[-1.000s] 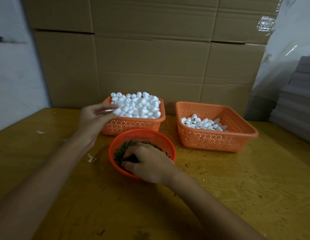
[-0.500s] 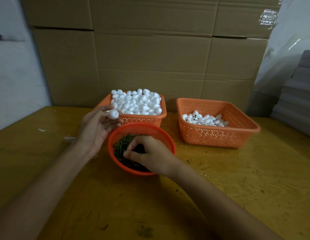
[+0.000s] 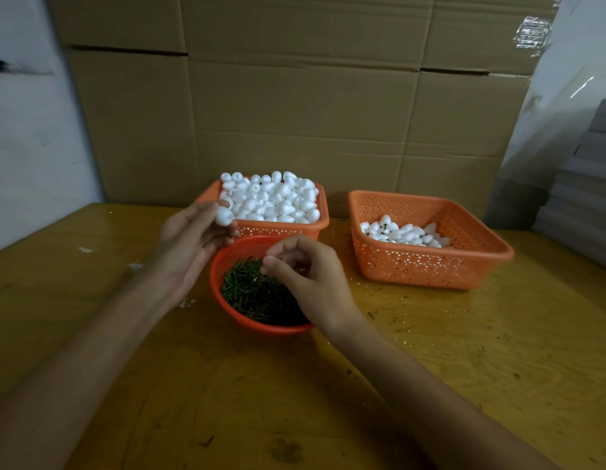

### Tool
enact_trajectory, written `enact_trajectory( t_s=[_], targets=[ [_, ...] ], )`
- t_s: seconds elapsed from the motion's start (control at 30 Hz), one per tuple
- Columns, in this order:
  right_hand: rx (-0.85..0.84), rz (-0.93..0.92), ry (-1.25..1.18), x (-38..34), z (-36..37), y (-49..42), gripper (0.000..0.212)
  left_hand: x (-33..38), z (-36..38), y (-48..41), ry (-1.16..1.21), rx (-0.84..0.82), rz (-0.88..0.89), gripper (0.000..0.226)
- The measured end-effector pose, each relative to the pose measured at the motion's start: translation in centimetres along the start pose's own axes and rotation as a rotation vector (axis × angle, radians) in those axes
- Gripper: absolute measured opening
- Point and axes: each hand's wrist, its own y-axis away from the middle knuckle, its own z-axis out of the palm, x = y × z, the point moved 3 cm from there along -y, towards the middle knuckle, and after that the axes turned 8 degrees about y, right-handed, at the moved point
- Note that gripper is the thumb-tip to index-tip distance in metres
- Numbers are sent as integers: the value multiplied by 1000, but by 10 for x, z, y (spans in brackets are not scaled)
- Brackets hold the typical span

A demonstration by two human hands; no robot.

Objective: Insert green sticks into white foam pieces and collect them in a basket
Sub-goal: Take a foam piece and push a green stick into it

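Orange-red round plastic bowl (image 3: 214, 278) stands on the yellow wooden table (image 3: 464, 351) and serves as reference point. It holds a loose heap of short green sticks (image 3: 247, 293).

Left hand (image 3: 193, 239): raised just left of the bowl's far rim, palm turned inward. Thumb and fingertips pinch one white egg-shaped foam piece (image 3: 224, 216), held clear of the bowl and of the basket behind it.

Right hand (image 3: 311, 276): over the right half of the bowl, above the sticks, fingers curled, thumb and forefinger tips drawn together. Whether a stick is caught between them cannot be told; the area is dark and small.

Directly behind the bowl, almost touching its far rim: a square orange perforated plastic basket (image 3: 281, 229), heaped above its rim with white foam pieces (image 3: 274, 198).

Behind and to the right of the bowl, apart from it: a second orange perforated basket (image 3: 416, 266) with a shallow layer of foam pieces (image 3: 403, 234) along its far side; a dark green spot shows on at least one.

Brown cardboard boxes (image 3: 294, 103) form a wall behind both baskets.
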Motion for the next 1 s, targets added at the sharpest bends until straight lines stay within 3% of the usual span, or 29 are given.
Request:
enact_trajectory(
  t_s=[0.27,0.5,0.63,1.0],
  targets=[
    [68,-12,-144,-3,-2,3,8,-1,6,6,-31,-28,-6,61],
    [97,41,-285,-4,-4,4,5,6,15,12,-22,-94,-2,39],
    [105,39,-333,-2,-6,4,2,7,22,15,-53,-190,0,38],
    [56,27,-370,2,-3,2,6,7,21,18,-45,-248,-12,20]
  ],
)
